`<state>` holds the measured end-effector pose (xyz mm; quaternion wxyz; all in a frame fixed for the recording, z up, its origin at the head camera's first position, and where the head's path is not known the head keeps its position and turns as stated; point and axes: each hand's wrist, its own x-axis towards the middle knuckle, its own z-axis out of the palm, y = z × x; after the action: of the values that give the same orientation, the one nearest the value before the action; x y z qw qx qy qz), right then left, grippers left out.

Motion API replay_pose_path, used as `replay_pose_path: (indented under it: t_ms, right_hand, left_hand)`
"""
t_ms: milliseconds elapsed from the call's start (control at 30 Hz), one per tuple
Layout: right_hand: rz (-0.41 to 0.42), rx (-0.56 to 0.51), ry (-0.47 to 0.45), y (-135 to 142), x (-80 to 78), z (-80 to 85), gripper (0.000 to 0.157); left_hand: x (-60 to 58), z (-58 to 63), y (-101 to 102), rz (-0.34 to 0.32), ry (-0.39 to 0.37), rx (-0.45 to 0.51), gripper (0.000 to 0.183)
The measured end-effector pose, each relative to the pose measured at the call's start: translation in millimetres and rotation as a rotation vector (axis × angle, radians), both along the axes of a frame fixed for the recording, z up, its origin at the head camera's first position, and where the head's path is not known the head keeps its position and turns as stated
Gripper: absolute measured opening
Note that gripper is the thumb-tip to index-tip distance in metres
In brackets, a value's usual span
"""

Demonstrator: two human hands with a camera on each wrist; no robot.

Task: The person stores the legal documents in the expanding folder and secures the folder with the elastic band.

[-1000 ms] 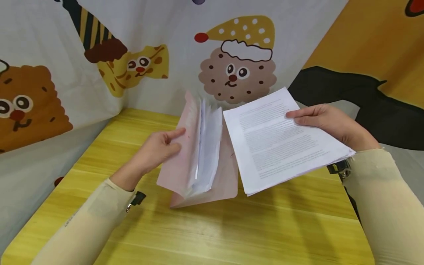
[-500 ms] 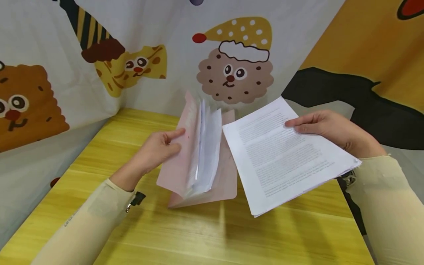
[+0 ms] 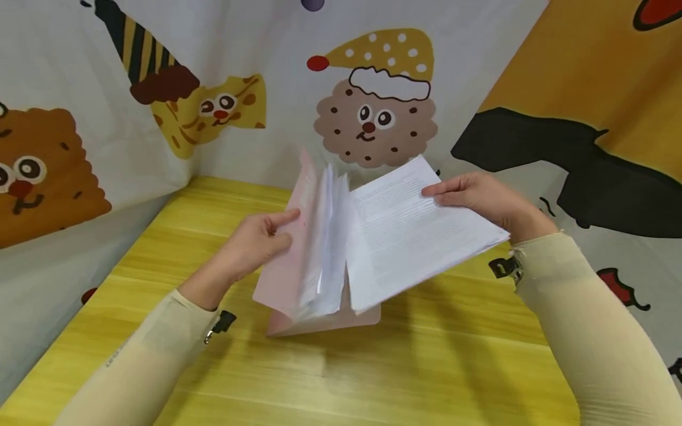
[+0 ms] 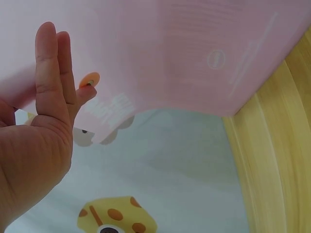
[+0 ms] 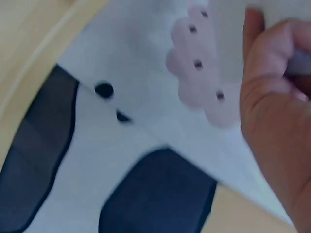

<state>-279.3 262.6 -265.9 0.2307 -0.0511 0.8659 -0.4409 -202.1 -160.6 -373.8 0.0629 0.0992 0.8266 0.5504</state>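
Observation:
My left hand (image 3: 250,242) pinches the front cover of a pink document folder (image 3: 285,269) between thumb and fingers and holds it spread open. White sheets (image 3: 331,254) stand inside, fanned toward the right. The left wrist view shows the translucent pink cover (image 4: 194,53) with faint printing, and a small orange disc (image 4: 91,77) beside my fingertips. With thumb and fingers, my right hand (image 3: 476,198) grips a thin stack of printed paper (image 3: 415,231). Its left edge overlaps the folder's mouth in the head view. Blurred, the right hand (image 5: 282,92) shows at the right wrist view's edge.
A yellow wood-grain table (image 3: 319,378) lies below both hands. Behind it hangs a white curtain (image 3: 288,35) with cartoon food figures, reaching the table's back edge. Dark clips sit at both sleeve cuffs.
My right hand first lowered the printed stack slightly, then brought it left until it overlaps the folder's mouth. My left hand and the folder have stayed almost in place.

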Motion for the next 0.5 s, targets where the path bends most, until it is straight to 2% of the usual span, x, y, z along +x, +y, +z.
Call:
replay_pose_path:
  t_ms: [133,233,500]
  right_hand:
    - [0.010,0.050,0.106,-17.9,-3.5,-24.9,0.041]
    - [0.021,0.102,0.156,-26.2,-2.2,-35.6,0.041]
    - [-0.002,0.094,0.202,-29.5,3.4,-37.8,0.041]
  left_hand:
    - [0.2,-2.5,0.6,-0.017,-0.001,0.002,0.062]
    - [-0.8,-2.7,-1.3,-0.015,-0.004,0.001,0.063]
    - [-3.8,-3.0,-3.1,0.001,-0.028,0.001,0.063]
